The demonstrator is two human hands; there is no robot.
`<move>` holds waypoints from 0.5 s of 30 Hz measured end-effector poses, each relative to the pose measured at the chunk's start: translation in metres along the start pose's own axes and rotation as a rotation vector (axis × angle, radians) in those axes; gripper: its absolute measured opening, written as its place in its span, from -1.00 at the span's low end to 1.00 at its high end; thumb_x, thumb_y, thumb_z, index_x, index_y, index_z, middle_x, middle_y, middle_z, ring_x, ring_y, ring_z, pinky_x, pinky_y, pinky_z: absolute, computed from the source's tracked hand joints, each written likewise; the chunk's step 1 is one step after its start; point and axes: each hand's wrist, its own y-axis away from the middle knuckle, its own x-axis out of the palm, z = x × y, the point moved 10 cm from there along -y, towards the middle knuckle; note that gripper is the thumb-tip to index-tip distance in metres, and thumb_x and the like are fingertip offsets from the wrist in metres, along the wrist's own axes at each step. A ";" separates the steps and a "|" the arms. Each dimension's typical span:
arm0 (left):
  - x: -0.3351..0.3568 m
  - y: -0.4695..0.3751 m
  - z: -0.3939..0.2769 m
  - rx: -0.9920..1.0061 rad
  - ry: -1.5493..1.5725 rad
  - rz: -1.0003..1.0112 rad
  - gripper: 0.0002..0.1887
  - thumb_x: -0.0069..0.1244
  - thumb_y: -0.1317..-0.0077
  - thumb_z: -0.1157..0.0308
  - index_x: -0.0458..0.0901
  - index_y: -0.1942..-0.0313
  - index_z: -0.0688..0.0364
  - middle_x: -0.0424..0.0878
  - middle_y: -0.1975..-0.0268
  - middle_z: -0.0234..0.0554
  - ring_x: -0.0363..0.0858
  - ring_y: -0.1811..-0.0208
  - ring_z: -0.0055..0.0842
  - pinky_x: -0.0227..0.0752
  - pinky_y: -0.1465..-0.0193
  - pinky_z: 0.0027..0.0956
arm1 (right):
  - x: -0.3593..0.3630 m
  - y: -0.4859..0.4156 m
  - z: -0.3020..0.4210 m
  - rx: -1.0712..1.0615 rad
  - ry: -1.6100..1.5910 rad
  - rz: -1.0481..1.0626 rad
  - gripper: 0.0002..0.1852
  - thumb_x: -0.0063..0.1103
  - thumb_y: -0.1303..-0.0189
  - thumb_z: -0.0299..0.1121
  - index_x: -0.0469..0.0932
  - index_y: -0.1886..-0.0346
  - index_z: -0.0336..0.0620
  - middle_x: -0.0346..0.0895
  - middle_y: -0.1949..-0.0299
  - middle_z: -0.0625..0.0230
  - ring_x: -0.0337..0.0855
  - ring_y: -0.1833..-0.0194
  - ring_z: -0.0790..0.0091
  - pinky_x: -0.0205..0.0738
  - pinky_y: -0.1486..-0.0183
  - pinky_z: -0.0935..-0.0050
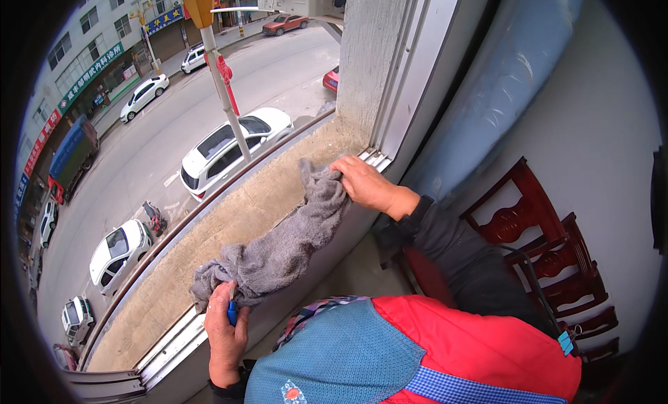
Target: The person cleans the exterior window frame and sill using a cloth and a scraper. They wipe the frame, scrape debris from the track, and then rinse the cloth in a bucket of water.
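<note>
A grey terry-cloth towel (282, 247) lies bunched lengthwise over the window's sliding track and the inner edge of the sill. My right hand (368, 187) grips the towel's far end, near the corner of the frame. At the near end, my left hand (225, 320) holds a small tool with a blue handle (232, 312). Its narrow tip reaches the towel, and the exact kind of tool cannot be told. The left fingertips touch the towel's folds. Bare metal track (175, 344) shows beyond the left hand, and the towel hides the middle stretch.
A rough concrete outer sill (250, 211) drops off at a brown-edged rim above a street with parked cars (235, 148). The window frame (412, 64) rises at the right beside a blue curtain (501, 91). Dark red wooden chairs (527, 211) stand behind my right arm.
</note>
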 end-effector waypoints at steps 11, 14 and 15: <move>-0.004 0.001 -0.004 0.058 -0.005 -0.032 -0.48 0.17 -0.05 0.63 0.51 -0.09 0.28 0.60 -0.09 0.10 0.57 -0.14 -0.01 0.44 -0.16 -0.18 | 0.039 0.009 -0.079 0.173 0.382 0.175 -0.85 -0.02 -0.11 -0.50 0.51 0.28 -0.33 0.48 0.18 0.09 0.48 0.05 0.05 0.53 0.06 0.20; -0.004 0.002 -0.001 0.044 0.009 -0.041 -0.49 0.18 -0.05 0.62 0.51 -0.07 0.28 0.61 -0.07 0.10 0.58 -0.12 0.00 0.43 -0.17 -0.18 | 0.032 0.009 -0.071 0.168 0.297 0.066 -0.82 -0.01 -0.06 -0.56 0.48 0.23 -0.26 0.46 0.19 0.09 0.48 0.09 -0.01 0.50 0.05 0.14; -0.004 0.002 -0.001 0.055 0.011 -0.049 -0.49 0.18 -0.05 0.61 0.51 -0.07 0.29 0.61 -0.07 0.11 0.58 -0.12 0.00 0.43 -0.17 -0.18 | 0.033 0.005 -0.064 0.139 0.177 0.095 -0.74 0.01 -0.02 -0.60 0.47 0.17 -0.22 0.46 0.17 0.11 0.47 0.06 -0.02 0.47 0.02 0.13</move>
